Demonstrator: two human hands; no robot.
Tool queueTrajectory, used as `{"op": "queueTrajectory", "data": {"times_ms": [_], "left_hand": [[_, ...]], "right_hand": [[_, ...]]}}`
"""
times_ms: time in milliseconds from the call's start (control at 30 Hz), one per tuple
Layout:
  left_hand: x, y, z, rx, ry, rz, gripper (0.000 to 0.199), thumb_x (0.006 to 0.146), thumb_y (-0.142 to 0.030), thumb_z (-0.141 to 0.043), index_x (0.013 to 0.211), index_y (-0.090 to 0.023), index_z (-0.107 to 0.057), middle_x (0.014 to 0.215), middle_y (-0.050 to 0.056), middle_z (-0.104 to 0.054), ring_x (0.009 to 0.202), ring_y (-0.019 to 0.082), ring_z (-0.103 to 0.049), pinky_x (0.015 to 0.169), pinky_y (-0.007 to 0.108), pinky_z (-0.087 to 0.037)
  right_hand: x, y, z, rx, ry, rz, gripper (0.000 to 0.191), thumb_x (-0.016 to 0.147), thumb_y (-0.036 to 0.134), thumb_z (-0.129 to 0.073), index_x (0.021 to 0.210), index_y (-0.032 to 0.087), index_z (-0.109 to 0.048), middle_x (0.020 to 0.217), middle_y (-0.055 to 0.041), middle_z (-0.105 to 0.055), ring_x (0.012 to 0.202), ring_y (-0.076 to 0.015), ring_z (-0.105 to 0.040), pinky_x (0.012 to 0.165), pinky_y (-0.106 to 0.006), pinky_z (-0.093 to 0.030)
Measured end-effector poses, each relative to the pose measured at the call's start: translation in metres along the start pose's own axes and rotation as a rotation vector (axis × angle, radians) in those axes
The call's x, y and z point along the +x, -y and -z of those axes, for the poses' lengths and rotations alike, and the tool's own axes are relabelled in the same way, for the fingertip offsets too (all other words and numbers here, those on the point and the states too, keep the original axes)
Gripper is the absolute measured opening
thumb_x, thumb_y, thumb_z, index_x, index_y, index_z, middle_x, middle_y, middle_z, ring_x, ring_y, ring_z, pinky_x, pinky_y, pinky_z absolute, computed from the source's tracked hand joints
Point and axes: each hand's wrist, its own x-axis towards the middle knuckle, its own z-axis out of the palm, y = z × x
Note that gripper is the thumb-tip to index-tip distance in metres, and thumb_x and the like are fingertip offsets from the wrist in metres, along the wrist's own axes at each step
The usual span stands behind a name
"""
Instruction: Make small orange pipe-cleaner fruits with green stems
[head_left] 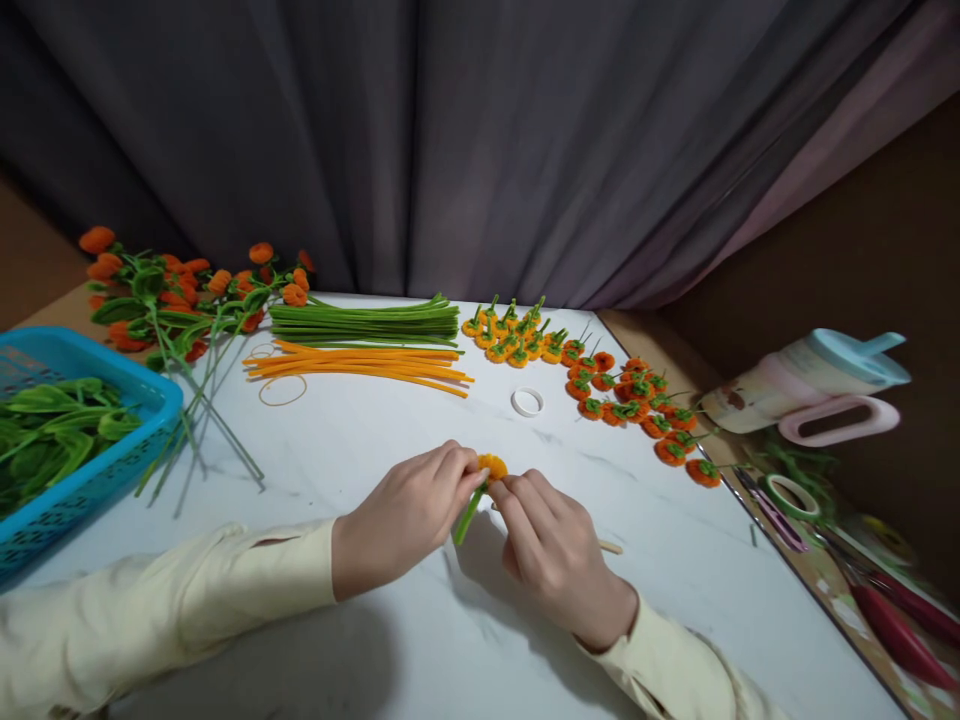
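Between my two hands, above the white tabletop, is a small yellow-orange pipe-cleaner flower (493,466) with a green pipe-cleaner stem (468,518) slanting down. My left hand (412,510) pinches it from the left, thumb and forefinger closed at the flower's base. From the other side my right hand (551,540) grips its lower right edge with bent fingers. A thin light wooden stick (610,547) shows behind my right hand, mostly hidden; whether the hand touches it I cannot tell.
Green pipe cleaners (364,323) and orange ones (360,365) lie at the back. Finished yellow flowers (517,335), red-orange flowers (630,395) and a white ring (527,402) are to the right, near a tumbler (787,380) and pliers (904,630). A blue basket (161,410) stands left.
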Motion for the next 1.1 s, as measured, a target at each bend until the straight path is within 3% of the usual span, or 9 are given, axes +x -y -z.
{"op": "queueTrajectory", "data": {"times_ms": [167,267,367,533,767,867,933,1033,1100], "left_hand": [[0.001,-0.004,-0.002,-0.057,0.023,0.092,0.014,0.094,-0.025,-0.031,0.09,-0.019,-0.043,0.082,0.002,-0.052,0.069,0.016,-0.055,0.063,0.028,-0.04],[0.002,-0.005,-0.001,-0.023,-0.002,0.064,0.013,0.095,-0.023,-0.031,0.088,-0.019,-0.042,0.078,0.0,-0.054,0.067,0.014,-0.055,0.061,0.026,-0.041],[0.003,-0.002,-0.003,0.109,-0.126,-0.087,0.015,0.094,-0.02,-0.032,0.084,-0.018,-0.041,0.074,0.0,-0.053,0.063,0.013,-0.054,0.058,0.025,-0.041],[0.004,0.007,-0.009,0.426,-0.357,-0.443,0.013,0.092,-0.013,-0.036,0.081,-0.016,-0.043,0.063,0.001,-0.049,0.057,0.014,-0.047,0.051,0.025,-0.037],[0.003,0.012,-0.012,0.54,-0.336,-0.669,0.008,0.089,-0.011,-0.042,0.083,-0.012,-0.047,0.058,0.001,-0.049,0.052,0.015,-0.043,0.048,0.027,-0.032],[0.005,0.011,-0.01,0.404,-0.255,-0.579,0.013,0.09,-0.011,-0.04,0.08,-0.013,-0.048,0.062,0.002,-0.052,0.056,0.015,-0.046,0.051,0.027,-0.036],[0.008,0.009,-0.006,0.196,-0.21,-0.42,0.013,0.091,-0.013,-0.039,0.083,-0.013,-0.049,0.071,0.004,-0.054,0.065,0.014,-0.05,0.058,0.026,-0.041],[0.013,0.007,0.001,-0.12,-0.165,-0.143,0.018,0.092,-0.023,-0.04,0.103,-0.013,-0.051,0.09,0.007,-0.056,0.083,0.015,-0.054,0.073,0.026,-0.046],[0.016,0.007,0.004,-0.28,-0.057,-0.002,0.028,0.093,-0.029,-0.038,0.115,-0.015,-0.049,0.098,0.007,-0.059,0.089,0.015,-0.056,0.078,0.026,-0.046]], "right_hand": [[-0.001,-0.002,-0.002,-0.045,-0.018,0.039,0.026,0.081,-0.002,-0.033,0.087,0.006,-0.057,0.064,-0.0096,-0.054,0.059,-0.0186,-0.042,0.05,-0.029,-0.037],[0.0,-0.002,-0.001,-0.023,-0.018,0.038,0.025,0.08,-0.002,-0.033,0.087,0.008,-0.055,0.063,-0.0086,-0.054,0.058,-0.0181,-0.042,0.051,-0.028,-0.037],[0.0,-0.001,0.0,0.097,-0.008,-0.063,0.026,0.077,-0.002,-0.032,0.084,0.01,-0.054,0.064,-0.0077,-0.052,0.059,-0.0176,-0.043,0.05,-0.027,-0.036],[0.001,-0.002,0.006,0.473,0.036,-0.417,0.019,0.076,0.004,-0.036,0.074,0.014,-0.052,0.063,-0.003,-0.051,0.054,-0.0126,-0.043,0.049,-0.023,-0.035],[0.007,-0.011,0.008,0.743,0.267,-0.681,0.017,0.064,0.001,-0.043,0.06,0.016,-0.05,0.051,0.0037,-0.049,0.046,-0.0079,-0.04,0.044,-0.018,-0.03],[0.007,-0.013,0.007,0.709,0.253,-0.65,0.019,0.062,0.0,-0.042,0.063,0.016,-0.051,0.053,0.0031,-0.051,0.047,-0.0082,-0.041,0.046,-0.018,-0.03],[0.006,-0.014,0.01,0.683,0.211,-0.608,0.018,0.066,0.001,-0.042,0.066,0.016,-0.052,0.057,0.0021,-0.052,0.049,-0.0086,-0.042,0.048,-0.019,-0.031],[0.006,-0.016,0.014,0.658,0.182,-0.558,0.016,0.072,0.003,-0.042,0.069,0.016,-0.05,0.061,0.0009,-0.053,0.052,-0.0092,-0.042,0.049,-0.019,-0.032],[0.006,-0.016,0.016,0.652,0.182,-0.542,0.016,0.074,0.004,-0.041,0.071,0.016,-0.05,0.062,0.0002,-0.053,0.052,-0.0095,-0.043,0.05,-0.019,-0.033]]}}
